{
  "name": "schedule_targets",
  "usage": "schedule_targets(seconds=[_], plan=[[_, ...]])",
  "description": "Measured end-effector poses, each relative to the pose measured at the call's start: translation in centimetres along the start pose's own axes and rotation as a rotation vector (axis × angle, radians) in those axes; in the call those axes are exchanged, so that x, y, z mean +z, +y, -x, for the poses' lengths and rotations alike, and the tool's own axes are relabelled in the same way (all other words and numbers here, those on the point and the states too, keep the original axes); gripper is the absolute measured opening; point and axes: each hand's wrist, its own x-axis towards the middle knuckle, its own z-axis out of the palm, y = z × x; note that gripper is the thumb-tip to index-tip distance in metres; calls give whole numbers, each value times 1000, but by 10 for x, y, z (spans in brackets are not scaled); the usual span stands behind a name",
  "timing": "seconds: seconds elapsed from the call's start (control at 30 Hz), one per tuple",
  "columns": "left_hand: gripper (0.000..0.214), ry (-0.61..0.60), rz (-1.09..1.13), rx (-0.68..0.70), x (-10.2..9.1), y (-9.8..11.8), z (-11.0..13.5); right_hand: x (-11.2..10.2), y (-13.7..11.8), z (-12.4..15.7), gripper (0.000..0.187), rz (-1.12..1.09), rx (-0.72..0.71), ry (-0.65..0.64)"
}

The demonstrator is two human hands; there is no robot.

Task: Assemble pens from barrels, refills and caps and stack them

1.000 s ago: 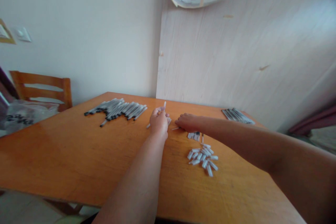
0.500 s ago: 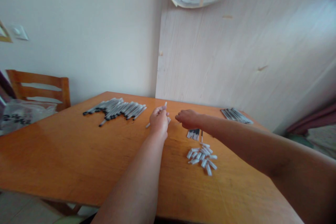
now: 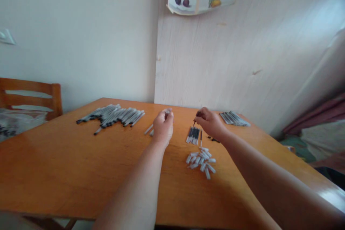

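Observation:
My left hand (image 3: 163,127) is closed near the middle of the table, with the pale end of a pen barrel (image 3: 168,110) just showing at its fingertips. Most of that barrel is hidden by the hand. To the right, my right hand (image 3: 208,120) pinches a thin dark pen refill (image 3: 194,123), its lower end pointing down over a row of black pen refills (image 3: 193,135). One single refill (image 3: 201,138) lies beside this row. Close to my left hand, loose clear pen barrels (image 3: 148,129) rest on the wood, partly covered by it.
A heap of white pen caps (image 3: 201,160) lies nearer me. Many black-tipped pens (image 3: 113,115) are spread at the left, and another bundle (image 3: 234,118) sits at the back right. Small black pieces (image 3: 213,139) lie under my right forearm. A wooden chair (image 3: 29,93) stands left of the table (image 3: 129,172).
My right hand has moved right, away from my left hand, to above the refill row, and a dark refill now shows in its fingers. The view has shifted slightly right and up.

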Motion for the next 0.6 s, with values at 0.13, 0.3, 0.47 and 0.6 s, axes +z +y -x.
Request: schedule_targets(seconds=[0.13, 0.3, 0.47, 0.6], plan=[[30, -50, -147, 123, -2, 4, 4, -9, -7, 23, 11, -447, 178, 61], [32, -164, -174, 137, 1, 7, 9, -10, -5, 44, 13, -688, 236, 172], [37, -360, -57, -43, 6, 14, 20, -9, 1, 54, 18, -800, 279, 214], [40, -551, -12, -202, 8, 19, 28, -12, 1, 53, 20, -854, 281, 242]])
